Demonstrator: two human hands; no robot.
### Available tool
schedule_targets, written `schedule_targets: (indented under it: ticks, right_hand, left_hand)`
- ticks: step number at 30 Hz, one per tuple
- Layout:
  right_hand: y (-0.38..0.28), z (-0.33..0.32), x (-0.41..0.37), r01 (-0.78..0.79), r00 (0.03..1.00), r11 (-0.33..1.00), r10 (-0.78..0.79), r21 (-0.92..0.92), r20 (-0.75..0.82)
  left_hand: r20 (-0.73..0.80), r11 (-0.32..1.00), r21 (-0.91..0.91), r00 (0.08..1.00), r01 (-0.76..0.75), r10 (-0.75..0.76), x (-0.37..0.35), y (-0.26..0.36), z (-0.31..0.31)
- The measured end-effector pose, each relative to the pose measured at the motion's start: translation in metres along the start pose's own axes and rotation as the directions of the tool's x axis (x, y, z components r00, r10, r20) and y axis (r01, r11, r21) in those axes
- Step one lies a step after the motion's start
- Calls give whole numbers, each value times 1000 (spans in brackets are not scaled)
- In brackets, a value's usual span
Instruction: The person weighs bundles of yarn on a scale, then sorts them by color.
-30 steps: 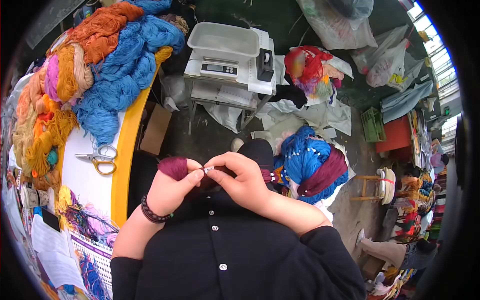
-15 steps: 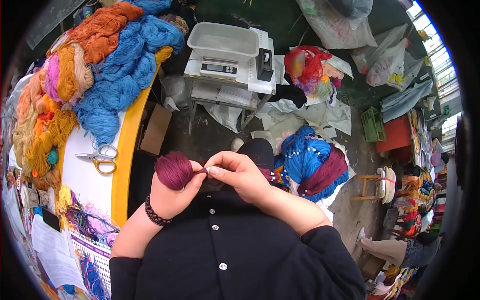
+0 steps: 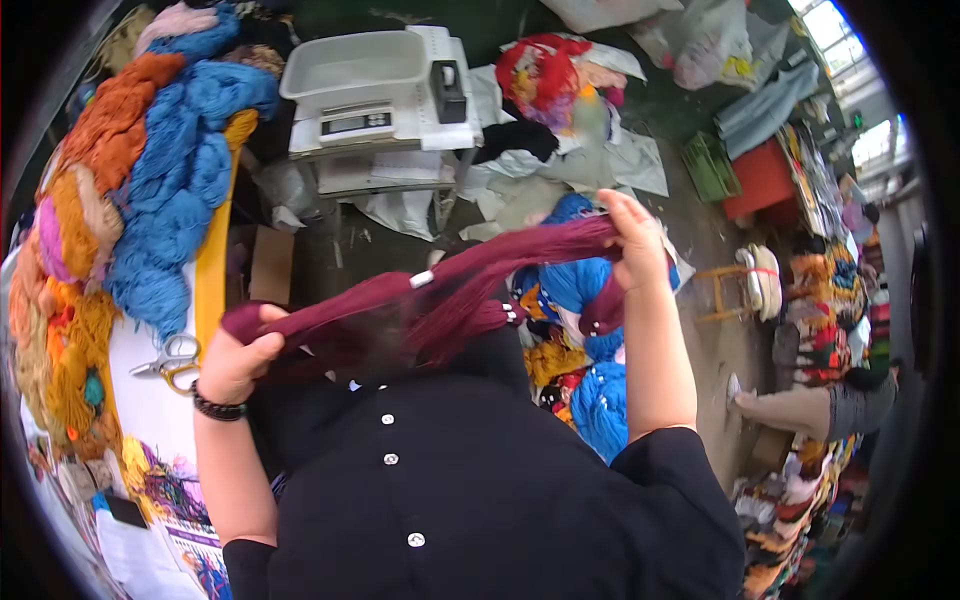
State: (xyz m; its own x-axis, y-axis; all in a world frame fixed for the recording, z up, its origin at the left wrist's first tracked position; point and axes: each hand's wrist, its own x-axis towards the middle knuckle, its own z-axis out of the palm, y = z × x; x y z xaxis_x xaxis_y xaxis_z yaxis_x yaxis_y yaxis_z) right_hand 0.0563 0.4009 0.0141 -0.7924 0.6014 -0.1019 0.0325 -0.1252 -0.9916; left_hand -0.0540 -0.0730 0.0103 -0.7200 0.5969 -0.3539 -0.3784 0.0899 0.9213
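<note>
A maroon yarn skein is stretched across my front between both hands, slightly blurred by motion. My left hand, with a dark beaded bracelet, is closed around its left end. My right hand grips the other end, raised higher and out to the right. A small white tie wraps the strands near the middle, and some loose strands hang below. Behind the right end lies a pile of blue yarn with more maroon yarn in it.
Scissors lie on the yellow-edged table at left, below heaped orange and blue yarn. A scale with a plastic tub stands ahead. A wooden stool and another person are at right.
Both hands were close together at a bundled maroon ball. They have moved apart, and the yarn is now drawn out long between them. The view has shifted slightly.
</note>
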Motion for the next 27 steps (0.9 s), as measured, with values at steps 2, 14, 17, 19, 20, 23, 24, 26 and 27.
schedule_targets:
  ticks: [2, 14, 17, 19, 20, 23, 24, 26, 27]
  right_hand:
    - [2, -41, 0, 92, 988, 996, -93, -15, -125]
    - [149, -47, -50, 382, 897, 601, -59, -702, 438]
    - [162, -3, -66, 515, 764, 541, 62, -665, 642]
    - [160, 8, -75, 400, 849, 473, 132, -785, 512]
    - [162, 4, -75, 378, 855, 438, 172, -815, 489]
    - [138, -10, -106, 420, 848, 494, 84, -761, 523]
    - [125, -18, -117, 360, 874, 593, 55, -720, 482]
    - [64, -45, -138, 189, 921, 799, 58, -570, 386]
    - [21, -62, -153, 191, 949, 797, -2, -572, 315]
  left_hand:
    - [-64, 1000, 8, 998, -23, 23, -1, -4, -15]
    - [-89, 962, 268, 993, -52, 78, 18, -85, -9]
    - [-189, 979, 199, 982, 44, -6, 17, -79, -2]
    - [-209, 980, 181, 977, 84, -46, 17, -75, 1]
    - [-203, 988, 150, 979, 33, -2, 19, -82, -1]
    - [-241, 991, 106, 969, 86, -59, 26, -88, -10]
    - [-201, 994, 104, 979, 43, -21, 27, -93, -18]
    - [-283, 991, 102, 958, 85, -53, 34, -101, -33]
    - [-287, 993, 71, 956, 90, -66, 36, -101, -38]
